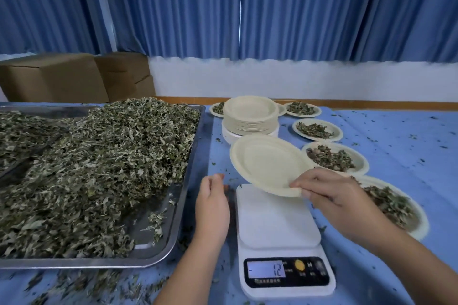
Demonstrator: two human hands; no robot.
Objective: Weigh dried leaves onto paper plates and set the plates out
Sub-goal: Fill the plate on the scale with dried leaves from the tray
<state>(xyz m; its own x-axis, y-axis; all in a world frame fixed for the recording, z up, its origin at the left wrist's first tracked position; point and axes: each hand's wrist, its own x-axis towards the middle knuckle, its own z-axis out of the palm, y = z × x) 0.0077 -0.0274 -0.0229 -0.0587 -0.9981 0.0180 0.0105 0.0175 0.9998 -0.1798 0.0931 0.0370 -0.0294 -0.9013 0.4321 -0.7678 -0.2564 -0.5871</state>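
My right hand (332,195) pinches the near rim of an empty paper plate (267,163), holding it tilted above the far end of the white digital scale (277,220). The scale's pan is bare and its display (266,269) reads 12 with a minus sign. My left hand (212,208) hovers with relaxed fingers just left of the scale, holding nothing. A large steel tray (158,242) heaped with dried leaves (99,163) lies on the left. A stack of empty plates (250,116) stands behind the scale.
Several plates with leaf portions sit in a row on the right, the nearest (394,205) right behind my right wrist, others (334,156) (317,129) farther back. Leaf crumbs litter the blue tablecloth (401,136). Cardboard boxes (54,77) and blue curtains stand behind.
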